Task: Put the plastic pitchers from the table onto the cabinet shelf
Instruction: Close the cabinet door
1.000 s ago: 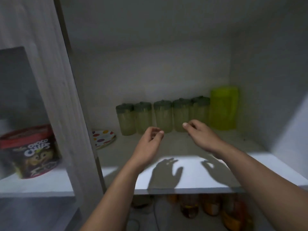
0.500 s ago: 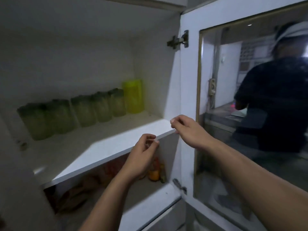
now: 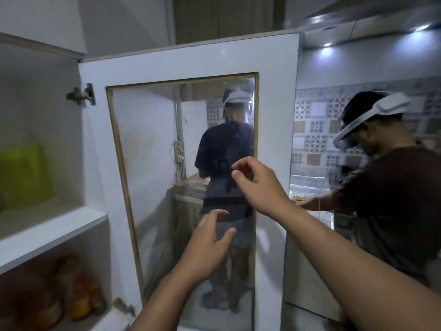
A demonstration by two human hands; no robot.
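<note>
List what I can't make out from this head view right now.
- Table with any remaining pitchers: outside the head view.
- Yellow-green pitcher: blurred, cut by the left edge.
- Lower-shelf jars: dark, blurred.
- Left hand and right hand: visible, holding nothing.

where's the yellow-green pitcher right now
In the head view the yellow-green pitcher stands at the far left, on the cabinet shelf, left of the open glass door.
</note>
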